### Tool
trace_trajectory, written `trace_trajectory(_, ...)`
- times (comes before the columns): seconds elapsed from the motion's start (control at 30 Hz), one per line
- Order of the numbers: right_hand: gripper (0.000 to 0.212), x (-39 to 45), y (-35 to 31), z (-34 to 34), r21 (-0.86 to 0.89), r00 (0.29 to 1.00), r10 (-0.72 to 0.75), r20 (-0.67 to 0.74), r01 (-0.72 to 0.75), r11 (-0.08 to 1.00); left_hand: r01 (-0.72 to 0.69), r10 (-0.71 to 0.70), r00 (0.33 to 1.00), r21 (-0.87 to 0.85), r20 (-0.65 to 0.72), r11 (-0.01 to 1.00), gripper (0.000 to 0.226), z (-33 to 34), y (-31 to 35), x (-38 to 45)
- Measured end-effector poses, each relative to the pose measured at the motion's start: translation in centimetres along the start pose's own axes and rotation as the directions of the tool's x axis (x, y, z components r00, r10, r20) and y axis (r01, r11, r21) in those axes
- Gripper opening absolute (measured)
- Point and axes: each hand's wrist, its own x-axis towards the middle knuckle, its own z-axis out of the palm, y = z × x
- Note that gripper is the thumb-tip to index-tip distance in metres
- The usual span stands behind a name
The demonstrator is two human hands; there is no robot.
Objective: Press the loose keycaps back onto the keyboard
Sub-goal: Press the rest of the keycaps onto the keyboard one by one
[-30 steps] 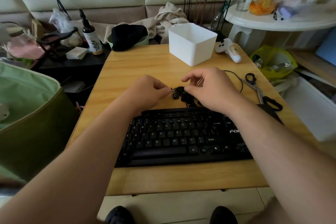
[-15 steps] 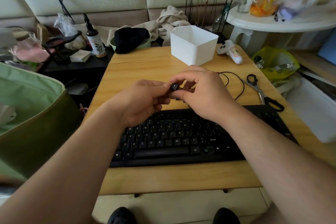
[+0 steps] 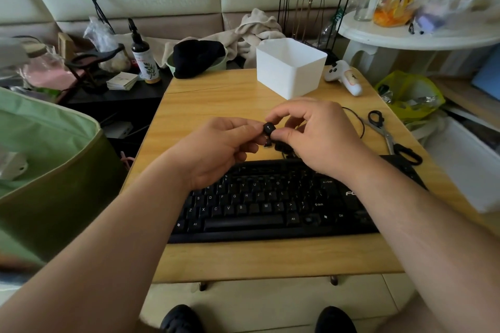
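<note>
Now both hands meet at 12 o'clock above the keyboard (image 3: 270,197): left hand (image 3: 216,149) and right hand (image 3: 316,138) fingertips curled, jointly pinching one keycap (image 3: 269,128); loose keycaps (image 3: 282,147) beneath.

The right hand (image 3: 313,138) hides most of the loose keycaps (image 3: 281,146) and the keyboard's (image 3: 270,197) upper right keys.

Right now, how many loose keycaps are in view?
At least 3: one keycap pinched between the left hand and right hand, two keycaps on the table beneath. More may be hidden behind the hands.
</note>
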Motion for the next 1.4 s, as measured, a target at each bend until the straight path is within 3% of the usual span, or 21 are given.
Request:
trace_trajectory(0.2,0.044,-1.8,0.2,-2.8,-0.034,1.000,-0.012,-0.010,0.012,0.999,-0.004,0.010,0.998,-0.086,0.070,0.996,0.014,3.3,0.1,0.0)
trace_trajectory(0.33,0.036,-3.8,0.3,-5.7,-0.055,0.999,0.030,0.034,-0.028,0.998,-0.012,0.027,0.988,-0.098,0.154,0.995,0.012,6.0,-0.1,0.0)
trace_trajectory(0.47,0.033,-6.1,-0.1,-7.8,-0.182,0.999,-0.011,-0.035,0.005,0.983,-0.004,0.028,0.977,-0.109,0.213,0.994,0.012,8.5,-0.2,-0.5)
trace_trajectory(0.53,0.029,-7.0,-0.1,-8.7,-0.238,0.999,-0.022,-0.037,0.012,0.971,-0.035,0.047,0.973,-0.055,0.226,0.998,0.012,9.4,-0.1,-0.6)
trace_trajectory(0.6,0.027,-7.5,0.0,-9.6,-0.298,1.000,0.001,-0.003,-0.001,0.955,-0.130,0.107,0.975,0.107,0.197,0.986,0.014,10.2,-0.1,-0.8)
trace_trajectory(0.77,0.027,-9.2,0.3,-11.0,-0.439,0.992,0.026,0.122,0.031,0.898,-0.361,0.266,0.932,0.553,0.248,0.750,0.014,11.8,0.0,-1.7)
trace_trajectory(0.93,0.032,-12.1,1.3,-10.5,-0.423,0.991,0.073,0.108,-0.020,0.906,-0.393,0.216,0.918,0.699,0.332,0.597,0.019,12.3,0.1,-2.3)
trace_trajectory(1.03,0.032,-12.7,1.7,-9.9,-0.439,0.987,0.088,0.135,-0.020,0.898,-0.413,0.273,0.909,0.777,0.316,0.475,0.025,11.5,-0.1,-2.1)
trace_trajectory(1.2,0.025,-12.2,1.9,-9.6,-0.539,0.969,0.104,0.222,0.033,0.842,-0.364,0.312,0.921,0.802,0.234,0.474,0.025,10.1,-0.7,-1.5)
trace_trajectory(1.4,0.025,-11.8,2.0,-9.1,-0.539,0.919,0.207,0.336,0.007,0.842,-0.389,0.266,0.916,0.826,0.300,0.408,0.026,9.9,-1.7,-1.4)
